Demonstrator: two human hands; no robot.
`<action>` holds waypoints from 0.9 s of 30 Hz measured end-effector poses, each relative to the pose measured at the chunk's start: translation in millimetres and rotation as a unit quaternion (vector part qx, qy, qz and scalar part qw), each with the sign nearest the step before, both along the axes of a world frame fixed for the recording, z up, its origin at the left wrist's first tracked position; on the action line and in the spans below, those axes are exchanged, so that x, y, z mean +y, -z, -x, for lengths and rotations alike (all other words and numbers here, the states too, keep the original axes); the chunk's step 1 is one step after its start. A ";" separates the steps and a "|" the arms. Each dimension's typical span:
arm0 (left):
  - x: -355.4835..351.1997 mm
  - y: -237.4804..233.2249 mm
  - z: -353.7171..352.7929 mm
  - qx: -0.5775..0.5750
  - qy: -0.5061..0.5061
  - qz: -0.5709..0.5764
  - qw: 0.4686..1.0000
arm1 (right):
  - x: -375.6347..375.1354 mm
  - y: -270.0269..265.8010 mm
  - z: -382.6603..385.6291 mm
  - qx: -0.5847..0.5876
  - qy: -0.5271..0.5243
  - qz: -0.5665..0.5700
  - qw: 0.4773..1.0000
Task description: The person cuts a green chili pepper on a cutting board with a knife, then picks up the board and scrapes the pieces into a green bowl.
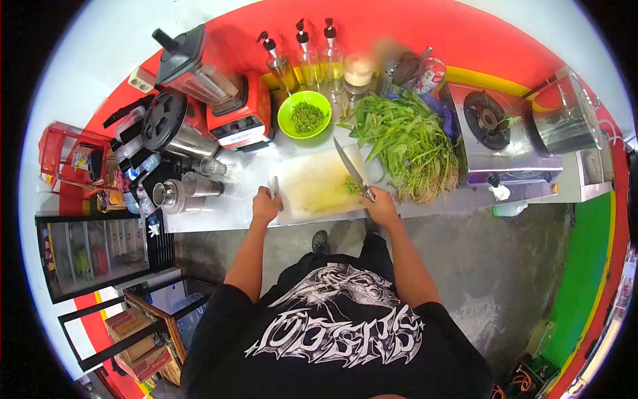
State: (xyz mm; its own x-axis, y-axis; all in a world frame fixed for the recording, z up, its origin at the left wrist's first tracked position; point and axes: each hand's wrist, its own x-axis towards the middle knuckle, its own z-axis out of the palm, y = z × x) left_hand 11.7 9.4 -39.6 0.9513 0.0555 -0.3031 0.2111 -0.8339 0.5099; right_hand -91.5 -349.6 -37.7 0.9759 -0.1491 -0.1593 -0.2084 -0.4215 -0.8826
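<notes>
My right hand (381,206) is closed around the handle of a kitchen knife (349,163), whose blade points up and left over a pale cutting board (306,179). Close by the blade lies a small heap of chopped greens (351,186), and green juice stains the board. At the board's left edge my left hand (266,205) has its fingers curled. A narrow, pale, blade-like piece (274,185) juts up from it; I cannot make out what it is. Behind the board stands a lime-green bowl (284,128) with chopped greens inside.
A big bunch of leafy greens (399,133) lies right of the board, beside a gas stove (472,153). Pump bottles (309,66) line the red wall. A red blender (242,110), steel jug (169,123) and cocktail shaker (168,194) stand at left.
</notes>
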 end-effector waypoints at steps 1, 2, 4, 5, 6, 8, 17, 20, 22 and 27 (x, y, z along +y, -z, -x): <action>-1.3 4.0 7.7 -0.024 -0.039 0.100 0.994 | -6.3 -0.3 -3.4 0.007 -0.023 -0.001 1.000; -0.3 7.2 11.5 -0.025 -0.044 0.097 0.994 | -13.2 -0.6 -7.1 0.007 -0.028 -0.004 1.000; 4.8 5.9 16.3 0.132 -0.099 0.344 0.924 | -23.7 -2.1 -12.5 0.054 -0.054 0.024 0.997; 8.2 5.1 18.3 0.180 -0.087 0.384 0.901 | -28.8 -0.3 -15.0 0.055 -0.061 0.022 0.996; 10.1 2.4 21.4 0.177 -0.094 0.384 0.901 | -34.8 2.1 -18.6 0.033 -0.072 0.015 0.997; 9.5 -0.6 32.7 0.205 -0.117 0.464 0.854 | -46.0 5.1 -26.9 0.008 -0.096 0.011 0.995; -9.5 -47.0 111.0 0.046 -0.245 0.563 0.788 | -62.1 -71.9 -73.2 -0.025 -0.184 0.010 0.983; -33.6 -79.4 127.1 0.013 -0.267 0.586 0.765 | -61.0 -102.4 -87.9 -0.045 -0.223 -0.006 0.974; -43.8 -90.8 134.8 -0.002 -0.276 0.585 0.763 | -62.0 -111.2 -94.3 -0.044 -0.261 0.013 0.964; -57.5 -108.0 143.0 -0.062 -0.293 0.617 0.728 | -56.1 -137.0 -113.6 -0.043 -0.340 0.029 0.939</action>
